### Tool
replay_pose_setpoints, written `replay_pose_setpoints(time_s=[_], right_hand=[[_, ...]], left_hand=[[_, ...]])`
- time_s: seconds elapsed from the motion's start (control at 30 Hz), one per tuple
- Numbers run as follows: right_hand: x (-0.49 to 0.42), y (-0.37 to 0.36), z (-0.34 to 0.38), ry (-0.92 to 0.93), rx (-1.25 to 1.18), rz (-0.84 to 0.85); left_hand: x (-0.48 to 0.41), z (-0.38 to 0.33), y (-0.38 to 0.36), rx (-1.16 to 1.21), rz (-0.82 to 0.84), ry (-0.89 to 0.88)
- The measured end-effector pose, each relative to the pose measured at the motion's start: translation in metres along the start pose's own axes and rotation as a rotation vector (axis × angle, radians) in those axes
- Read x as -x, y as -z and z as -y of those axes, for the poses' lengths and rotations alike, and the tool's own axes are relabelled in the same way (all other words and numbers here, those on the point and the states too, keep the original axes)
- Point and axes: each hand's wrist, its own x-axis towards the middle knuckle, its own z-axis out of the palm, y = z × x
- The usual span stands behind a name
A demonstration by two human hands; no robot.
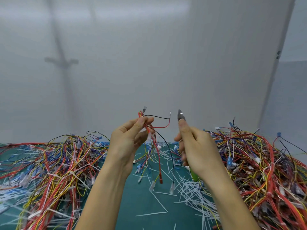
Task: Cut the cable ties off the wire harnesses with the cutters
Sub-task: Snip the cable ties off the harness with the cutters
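Hanging from the left hand (pixel 127 143), the wire harness (pixel 156 143) is held in the air above the middle of the bench, its red, black and yellow leads dropping free so that their terminals dangle just above the green mat (pixel 141 206). The thumb and fingertips pinch the bundle near its upper end. This grip lets the leads fan out and exposes the bound section below the fingers. A pale spot on the bundle there may be a tie; it is too small to confirm.

The right hand (pixel 197 150) is wrapped round the green handles of the cutters (pixel 180 116), nose upward, just beside the harness but apart from it. The jaws appear closed or nearly so. The tool is judged to be held ready while the next tie is located.

Cut cable ties (pixel 191 188) lie scattered on the mat below the hands. A left pile (pixel 58 165) and a right pile (pixel 259 163) of tangled harnesses flank the work area; white ties show in both. A plain grey wall (pixel 149 55) stands behind.
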Motion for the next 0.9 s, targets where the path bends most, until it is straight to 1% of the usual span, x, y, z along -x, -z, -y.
replay_pose_setpoints(time_s=[0.13,0.23,0.3,0.43,0.53,0.67,0.73,0.8,0.83,0.9], right_hand=[[-0.001,0.002,-0.003,-0.018,-0.08,-0.02],[-0.001,-0.001,-0.004,-0.012,-0.118,-0.04],[-0.001,-0.003,-0.005,-0.024,-0.149,-0.054],[-0.003,-0.004,-0.01,-0.052,-0.188,-0.084],[-0.004,-0.003,-0.017,-0.119,-0.196,-0.068],[-0.008,-0.006,-0.027,-0.171,-0.162,-0.025],[-0.008,-0.009,-0.029,-0.161,-0.145,0.025],[-0.007,-0.012,-0.028,-0.133,-0.112,0.071],[-0.007,-0.012,-0.027,-0.116,-0.102,0.092],[-0.005,-0.013,-0.023,-0.076,-0.111,0.143]], left_hand=[[-0.001,-0.007,0.007,-0.005,0.034,0.017],[0.0,-0.005,0.01,-0.092,0.162,0.005],[0.002,-0.003,0.012,-0.216,0.286,0.01],[0.005,0.003,0.011,-0.54,0.55,-0.008],[0.004,0.007,0.007,-0.708,0.672,-0.007],[0.005,0.012,0.008,-0.861,0.835,0.079],[0.005,0.014,0.01,-0.887,0.854,0.114],[0.004,0.015,0.015,-0.867,0.799,0.134],[0.004,0.014,0.017,-0.845,0.74,0.162],[0.0,0.013,0.025,-0.792,0.584,0.271]])
